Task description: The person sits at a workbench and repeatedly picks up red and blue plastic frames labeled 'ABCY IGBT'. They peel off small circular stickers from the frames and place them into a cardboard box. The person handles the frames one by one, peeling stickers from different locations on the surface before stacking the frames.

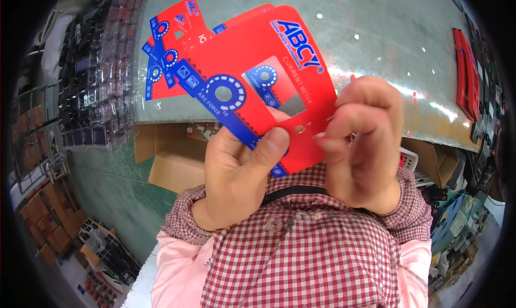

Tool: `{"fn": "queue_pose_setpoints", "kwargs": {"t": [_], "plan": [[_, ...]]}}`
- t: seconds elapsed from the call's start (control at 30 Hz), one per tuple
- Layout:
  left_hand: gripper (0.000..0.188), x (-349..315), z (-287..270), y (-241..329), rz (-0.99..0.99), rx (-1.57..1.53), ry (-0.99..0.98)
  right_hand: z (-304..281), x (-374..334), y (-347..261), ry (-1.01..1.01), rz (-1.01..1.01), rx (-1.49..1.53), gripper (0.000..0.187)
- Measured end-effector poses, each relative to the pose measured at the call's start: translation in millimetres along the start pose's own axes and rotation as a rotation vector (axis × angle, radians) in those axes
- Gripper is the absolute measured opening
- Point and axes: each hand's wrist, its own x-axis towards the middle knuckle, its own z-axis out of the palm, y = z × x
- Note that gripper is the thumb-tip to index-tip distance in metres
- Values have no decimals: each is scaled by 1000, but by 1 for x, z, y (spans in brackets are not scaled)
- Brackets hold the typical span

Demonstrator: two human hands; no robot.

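Up in front of my chest is a red and blue printed panel overlay, a thin sheet with a rectangular cut-out and round dial holes. My left hand grips its lower edge, the thumb flat on the printed face and the fingers behind. Beside the sheet's right edge, my right hand is curled with thumb and fingers drawn together near a small hole. At those fingertips shows a tiny pale and red bit, too small to name. Through the cut-out appears part of another dial print.
More red and blue overlays lie fanned on the grey-green worktable. Plastic-wrapped dark parts are stacked at the left. Open cardboard boxes stand below the table's near edge. Red strips lie at the right, and small scraps dot the tabletop.
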Motion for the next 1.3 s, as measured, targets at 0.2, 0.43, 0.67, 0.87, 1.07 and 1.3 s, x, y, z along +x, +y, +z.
{"fn": "queue_pose_setpoints", "kwargs": {"t": [0.2,0.43,0.67,0.87,1.07,1.3], "plan": [[21,1,15,4,-54,-133,117,5,-1,0,49,186,235,16],[16,4,2,1,-188,-10,-170,14,4,-6,179,89,227,24],[17,5,-1,3,-191,-82,-281,10,5,-9,153,81,215,24],[25,2,4,4,-73,-47,-130,-9,6,-10,-49,31,12,21],[24,2,6,6,9,-26,-74,-7,7,-9,-41,-159,-258,36],[26,0,1,3,58,85,-52,2,6,-10,-3,-124,-199,25]]}}
